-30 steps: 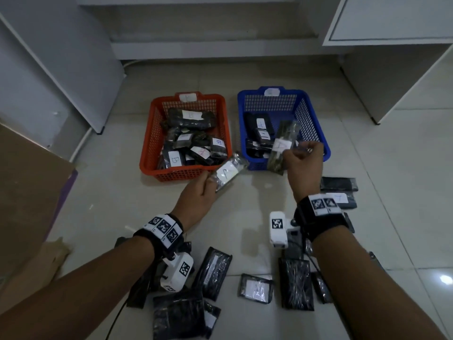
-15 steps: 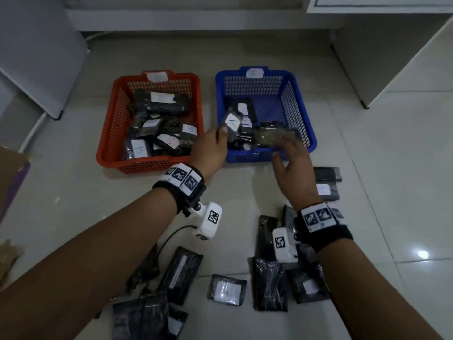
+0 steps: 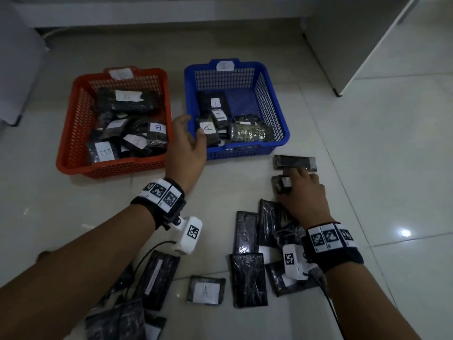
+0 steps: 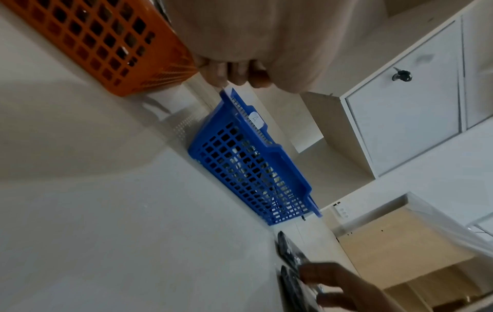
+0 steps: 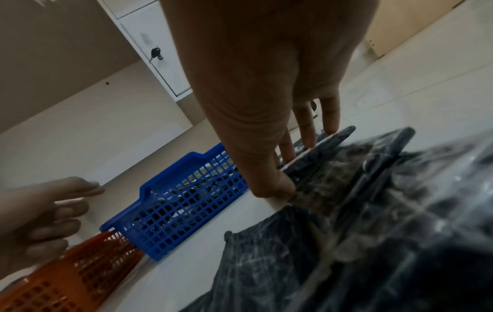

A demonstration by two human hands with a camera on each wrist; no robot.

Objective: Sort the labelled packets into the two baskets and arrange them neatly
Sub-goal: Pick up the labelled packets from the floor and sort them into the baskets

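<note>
The red basket [image 3: 73, 133] holds several black packets labelled B. In the blue basket [image 3: 279, 104] lie packets labelled A, among them one at the front left [image 3: 208, 130] and a greenish one [image 3: 252, 133]. My left hand [image 3: 190, 136] hovers empty by the blue basket's front-left corner, fingers relaxed. On the floor to the right of the baskets, my right hand [image 3: 294, 179] pinches a small labelled packet [image 3: 282, 185] between thumb and fingers; the right wrist view shows this packet [image 5: 320, 160] with the thumb at its near edge. Its letter is hidden.
Another dark packet [image 3: 294, 162] lies just beyond the right hand. Several loose packets cover the floor near me, including one marked A [image 3: 206, 292] and a long one [image 3: 159, 278]. White cabinets [image 3: 355, 45] stand at the back right.
Both hands have let their packets go into the blue basket. The left hand drew back to the basket's corner. The right hand dropped to the floor packets on the right.
</note>
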